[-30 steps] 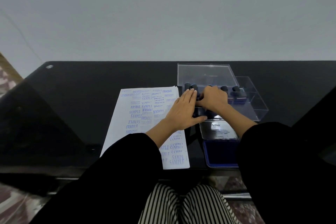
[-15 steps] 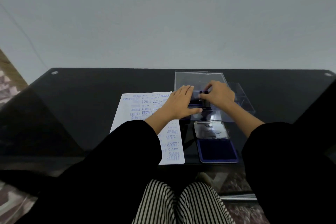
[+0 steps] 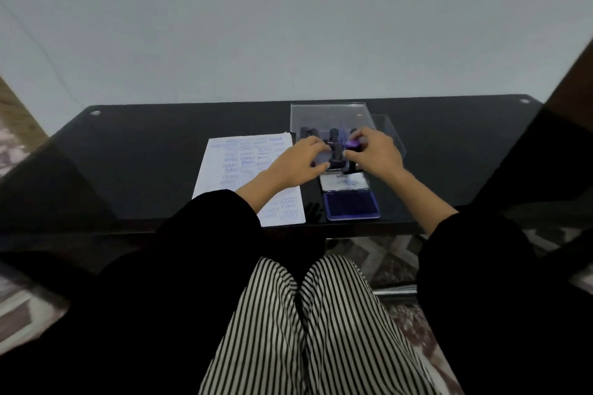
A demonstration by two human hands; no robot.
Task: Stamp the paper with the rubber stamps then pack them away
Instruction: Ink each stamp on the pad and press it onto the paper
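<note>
A glossy black glass bench (image 3: 144,154) carries a white sheet of paper (image 3: 234,167) covered with blue stamped words, lying left of a clear plastic box (image 3: 327,115) with rigid, see-through walls. Dark rubber stamps (image 3: 333,133) with rounded knob handles stand upright inside the box. The left hand (image 3: 295,160) reaches over the box's near edge, fingers curled around one knobbed stamp (image 3: 337,154). The right hand (image 3: 375,151) pinches a stamp turned so its purple inked face (image 3: 353,144) shows. Just nearer the person lies an open ink pad (image 3: 351,205), a flat rectangular tin with a deep blue felt surface and a silvery lid (image 3: 345,181) folded back.
</note>
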